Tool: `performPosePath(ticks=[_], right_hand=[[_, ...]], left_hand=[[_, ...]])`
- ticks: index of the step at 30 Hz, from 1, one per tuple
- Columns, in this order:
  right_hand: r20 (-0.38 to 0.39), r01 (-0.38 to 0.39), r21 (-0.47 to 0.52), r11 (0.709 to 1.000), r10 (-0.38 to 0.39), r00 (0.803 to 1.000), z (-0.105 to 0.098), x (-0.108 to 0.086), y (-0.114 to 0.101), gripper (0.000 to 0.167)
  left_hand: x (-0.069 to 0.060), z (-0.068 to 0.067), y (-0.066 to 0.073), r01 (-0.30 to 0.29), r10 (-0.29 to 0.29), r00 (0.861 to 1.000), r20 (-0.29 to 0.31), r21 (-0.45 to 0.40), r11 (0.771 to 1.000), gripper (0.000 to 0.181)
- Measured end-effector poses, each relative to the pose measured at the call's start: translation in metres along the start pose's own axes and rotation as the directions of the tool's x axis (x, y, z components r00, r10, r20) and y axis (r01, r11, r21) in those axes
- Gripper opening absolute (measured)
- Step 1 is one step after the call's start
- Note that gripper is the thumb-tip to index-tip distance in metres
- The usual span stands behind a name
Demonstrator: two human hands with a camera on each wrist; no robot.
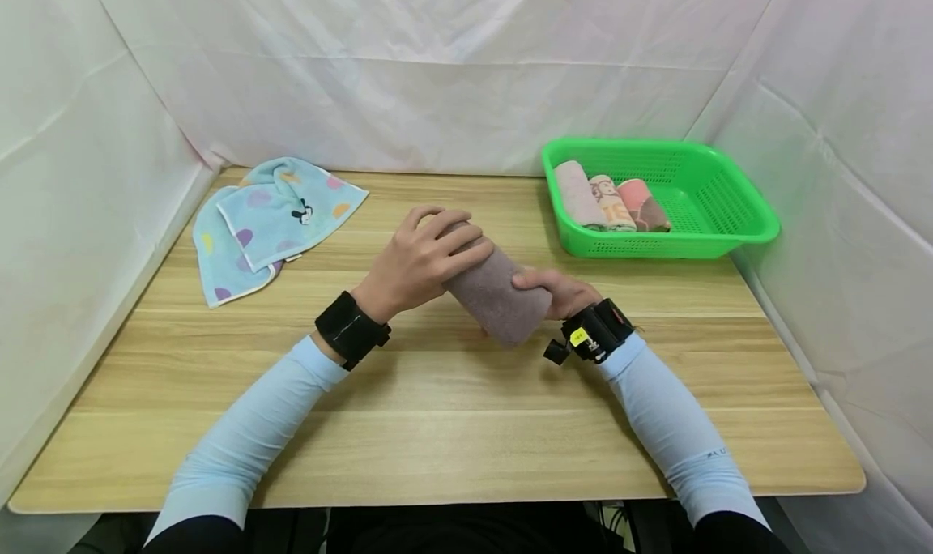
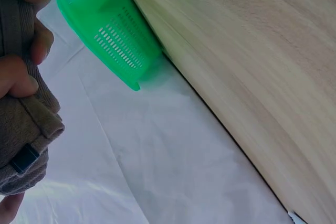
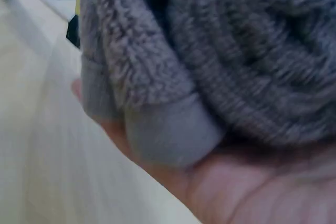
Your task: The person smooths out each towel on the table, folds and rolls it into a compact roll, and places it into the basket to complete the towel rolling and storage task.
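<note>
A rolled grey-brown towel [image 1: 501, 296] is held in the air above the middle of the table by both hands. My left hand [image 1: 425, 258] grips its upper left end, fingers curled over the top. Lower down on the right, my right hand [image 1: 557, 291] holds the other end, thumb on the upper side and palm beneath. In the right wrist view the towel's coiled end [image 3: 252, 61] and a smooth hem band [image 3: 170, 132] rest against the palm. The left wrist view shows a small dark tag [image 2: 24, 158] at the towel's edge.
A green plastic basket [image 1: 659, 246] stands at the back right, with several rolled towels, among them a pink and brown roll [image 1: 644, 206], along its left side. At the back left a light blue spotted towel [image 1: 280, 222] lies loosely folded. White cloth walls [image 1: 452, 108] border the wooden table [image 1: 452, 449].
</note>
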State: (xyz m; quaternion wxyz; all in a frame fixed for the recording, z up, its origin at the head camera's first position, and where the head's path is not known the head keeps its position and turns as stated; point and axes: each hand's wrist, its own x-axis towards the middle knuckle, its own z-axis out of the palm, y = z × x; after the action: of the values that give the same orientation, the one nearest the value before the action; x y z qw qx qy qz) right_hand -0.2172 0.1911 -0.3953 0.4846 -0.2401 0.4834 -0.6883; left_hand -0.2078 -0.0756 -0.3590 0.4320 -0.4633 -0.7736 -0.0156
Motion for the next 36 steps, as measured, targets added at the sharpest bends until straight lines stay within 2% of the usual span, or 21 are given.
performPosePath(ticks=[2,5,9,10,12,13,15,17,19,21,22,23,24,25,26,29,31,34,36], right_hand=[[-0.075,-0.053,-0.077,0.996,0.048,0.996,0.005,0.000,-0.009,0.078],[-0.177,-0.112,-0.148,0.983,0.085,0.981,0.012,0.001,-0.022,0.081],[-0.280,-0.121,-0.190,0.974,0.064,0.958,0.017,-0.007,-0.041,0.056],[-0.320,-0.112,-0.202,0.973,0.043,0.946,0.017,-0.013,-0.047,0.045],[-0.420,-0.085,-0.217,0.972,-0.014,0.908,0.012,-0.033,-0.058,0.031],[-0.477,-0.059,-0.233,0.971,-0.061,0.877,0.009,-0.047,-0.064,0.027],[-0.594,-0.019,-0.276,0.961,-0.155,0.789,-0.004,-0.078,-0.077,0.025],[-0.695,0.016,-0.316,0.949,-0.243,0.677,-0.021,-0.110,-0.091,0.032],[-0.774,-0.002,-0.377,0.926,-0.314,0.550,-0.043,-0.138,-0.106,0.039],[-0.826,-0.124,-0.440,0.889,-0.347,0.445,-0.066,-0.160,-0.118,0.045],[-0.846,-0.202,-0.453,0.868,-0.347,0.405,-0.077,-0.169,-0.122,0.051],[-0.862,-0.299,-0.463,0.835,-0.344,0.374,-0.088,-0.177,-0.124,0.057],[-0.872,-0.396,-0.468,0.790,-0.340,0.351,-0.098,-0.183,-0.125,0.063],[-0.878,-0.481,-0.469,0.741,-0.334,0.343,-0.108,-0.188,-0.124,0.072],[-0.879,-0.546,-0.473,0.692,-0.325,0.350,-0.116,-0.192,-0.123,0.078],[-0.882,-0.639,-0.470,0.609,-0.298,0.364,-0.136,-0.200,-0.118,0.084],[-0.889,-0.674,-0.455,0.581,-0.262,0.375,-0.147,-0.202,-0.116,0.087],[-0.907,-0.712,-0.411,0.569,-0.175,0.384,-0.160,-0.204,-0.116,0.098],[-0.912,-0.742,-0.383,0.550,-0.097,0.399,-0.165,-0.205,-0.117,0.105]], left_hand=[[0.000,0.001,-0.002,0.011,-0.011,1.000,0.008,-0.025,1.000,0.037],[0.000,0.001,-0.005,0.036,-0.035,0.999,0.026,-0.055,0.998,0.044],[0.000,0.001,-0.006,0.079,-0.077,0.997,0.031,-0.052,0.995,0.060],[0.001,0.002,-0.006,0.093,-0.091,0.995,0.028,-0.058,0.994,0.065],[0.001,0.003,-0.005,0.117,-0.116,0.993,0.022,-0.090,0.989,0.074],[0.002,0.004,-0.004,0.128,-0.127,0.992,0.021,-0.108,0.986,0.077],[0.002,0.006,-0.003,0.143,-0.142,0.990,0.018,-0.146,0.979,0.078],[0.001,0.009,-0.002,0.151,-0.149,0.988,0.027,-0.169,0.974,0.077],[0.000,0.010,-0.002,0.161,-0.155,0.987,0.051,-0.170,0.972,0.076],[-0.001,0.010,-0.002,0.170,-0.159,0.984,0.076,-0.167,0.971,0.074],[-0.002,0.010,-0.002,0.172,-0.159,0.984,0.085,-0.164,0.971,0.073],[-0.003,0.010,-0.002,0.174,-0.159,0.982,0.099,-0.164,0.971,0.072],[-0.004,0.010,-0.003,0.175,-0.159,0.981,0.107,-0.162,0.971,0.071],[-0.005,0.010,-0.003,0.178,-0.161,0.980,0.113,-0.161,0.971,0.072],[-0.006,0.010,-0.003,0.181,-0.163,0.979,0.120,-0.162,0.970,0.072],[-0.006,0.010,-0.004,0.193,-0.170,0.975,0.145,-0.167,0.967,0.071],[-0.006,0.011,-0.005,0.203,-0.174,0.971,0.164,-0.177,0.963,0.069],[-0.006,0.013,-0.004,0.213,-0.177,0.966,0.190,-0.189,0.959,0.066],[-0.007,0.014,-0.004,0.220,-0.180,0.962,0.207,-0.193,0.956,0.065]])
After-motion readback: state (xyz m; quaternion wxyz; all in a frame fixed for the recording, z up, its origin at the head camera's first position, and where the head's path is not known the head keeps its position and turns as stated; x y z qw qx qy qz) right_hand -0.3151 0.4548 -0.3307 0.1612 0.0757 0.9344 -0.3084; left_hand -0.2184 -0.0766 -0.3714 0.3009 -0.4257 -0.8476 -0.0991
